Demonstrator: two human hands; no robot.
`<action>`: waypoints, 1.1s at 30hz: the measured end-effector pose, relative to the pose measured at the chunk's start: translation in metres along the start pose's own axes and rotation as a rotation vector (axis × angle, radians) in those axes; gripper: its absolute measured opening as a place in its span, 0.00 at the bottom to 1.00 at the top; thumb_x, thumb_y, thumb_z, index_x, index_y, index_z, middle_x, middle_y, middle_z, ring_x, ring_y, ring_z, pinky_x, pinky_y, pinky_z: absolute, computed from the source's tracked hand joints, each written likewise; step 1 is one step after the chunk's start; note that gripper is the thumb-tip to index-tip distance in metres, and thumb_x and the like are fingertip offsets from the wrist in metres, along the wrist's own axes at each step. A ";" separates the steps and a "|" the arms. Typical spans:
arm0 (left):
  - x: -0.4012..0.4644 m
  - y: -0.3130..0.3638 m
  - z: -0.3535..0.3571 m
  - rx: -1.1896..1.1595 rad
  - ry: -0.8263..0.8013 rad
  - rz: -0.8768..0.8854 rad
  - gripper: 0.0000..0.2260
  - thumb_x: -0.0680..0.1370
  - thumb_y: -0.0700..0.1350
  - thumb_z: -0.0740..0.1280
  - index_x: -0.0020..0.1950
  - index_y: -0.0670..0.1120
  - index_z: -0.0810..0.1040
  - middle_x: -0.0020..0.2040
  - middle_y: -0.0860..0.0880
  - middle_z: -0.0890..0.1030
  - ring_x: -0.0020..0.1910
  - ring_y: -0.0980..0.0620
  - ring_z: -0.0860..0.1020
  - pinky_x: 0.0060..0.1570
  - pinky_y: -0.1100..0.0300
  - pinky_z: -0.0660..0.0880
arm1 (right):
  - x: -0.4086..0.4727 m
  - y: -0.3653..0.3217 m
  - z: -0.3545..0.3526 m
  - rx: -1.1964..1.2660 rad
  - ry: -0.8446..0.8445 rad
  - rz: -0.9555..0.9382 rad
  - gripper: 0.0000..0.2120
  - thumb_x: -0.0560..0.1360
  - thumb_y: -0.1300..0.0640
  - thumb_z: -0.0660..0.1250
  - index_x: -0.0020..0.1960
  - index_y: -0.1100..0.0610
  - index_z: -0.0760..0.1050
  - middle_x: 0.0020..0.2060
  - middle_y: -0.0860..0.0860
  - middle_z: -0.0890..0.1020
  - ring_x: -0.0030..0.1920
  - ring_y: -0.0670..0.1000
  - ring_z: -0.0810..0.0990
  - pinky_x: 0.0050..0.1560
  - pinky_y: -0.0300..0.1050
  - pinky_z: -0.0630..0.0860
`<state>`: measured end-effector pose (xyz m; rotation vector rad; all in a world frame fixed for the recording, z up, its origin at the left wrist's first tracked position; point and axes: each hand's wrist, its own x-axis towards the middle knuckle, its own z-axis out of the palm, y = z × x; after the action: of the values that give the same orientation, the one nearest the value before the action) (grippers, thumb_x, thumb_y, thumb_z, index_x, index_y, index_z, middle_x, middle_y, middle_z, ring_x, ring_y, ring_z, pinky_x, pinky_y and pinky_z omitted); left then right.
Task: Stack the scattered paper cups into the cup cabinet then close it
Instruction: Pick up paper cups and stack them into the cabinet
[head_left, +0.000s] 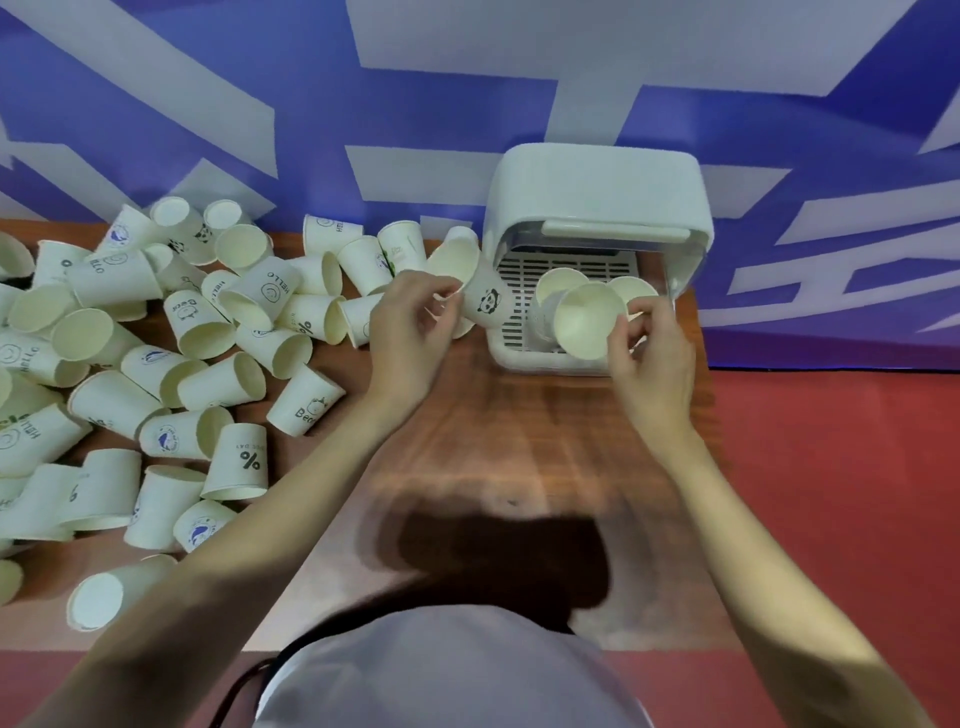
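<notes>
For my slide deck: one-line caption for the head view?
Left hand holds a panda cup while right hand grips a cup at the open cabinet.

Matt paper cups (156, 332) — smooth white plastic cabinet (597, 187) (slotted tray inside) — on a wood-grain table (519, 441).

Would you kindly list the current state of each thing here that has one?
White plastic cup cabinet: lid raised, open at the front.
Panda-print white paper cup: tilted, held by the left hand.
Plain white paper cup: on its side in the cabinet, gripped by the right hand.
Scattered white paper cups: loose, mostly tipped over on the wooden table.
</notes>
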<state>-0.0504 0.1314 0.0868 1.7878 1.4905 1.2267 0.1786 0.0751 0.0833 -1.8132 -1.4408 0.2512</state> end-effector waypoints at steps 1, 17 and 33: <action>0.004 0.009 0.006 -0.002 -0.027 0.082 0.04 0.76 0.39 0.68 0.48 0.42 0.81 0.43 0.48 0.78 0.36 0.58 0.75 0.38 0.70 0.69 | 0.006 0.005 -0.006 0.005 0.043 0.013 0.03 0.77 0.60 0.62 0.50 0.58 0.71 0.32 0.53 0.76 0.34 0.54 0.74 0.35 0.46 0.68; 0.035 0.025 0.087 0.319 -0.392 0.560 0.10 0.77 0.44 0.63 0.46 0.41 0.81 0.43 0.43 0.76 0.42 0.43 0.75 0.38 0.51 0.74 | 0.052 0.061 -0.006 -0.177 0.061 0.263 0.06 0.76 0.59 0.62 0.50 0.61 0.72 0.36 0.55 0.80 0.40 0.58 0.78 0.37 0.49 0.70; 0.026 0.009 0.102 0.469 -0.600 0.401 0.08 0.76 0.36 0.66 0.52 0.41 0.81 0.48 0.44 0.77 0.50 0.44 0.75 0.38 0.56 0.70 | 0.051 0.067 0.016 -0.392 -0.039 0.281 0.09 0.77 0.59 0.60 0.55 0.62 0.71 0.42 0.62 0.80 0.44 0.63 0.79 0.36 0.46 0.64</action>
<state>0.0427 0.1699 0.0549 2.5622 1.1464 0.4106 0.2356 0.1251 0.0429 -2.3457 -1.3243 0.1516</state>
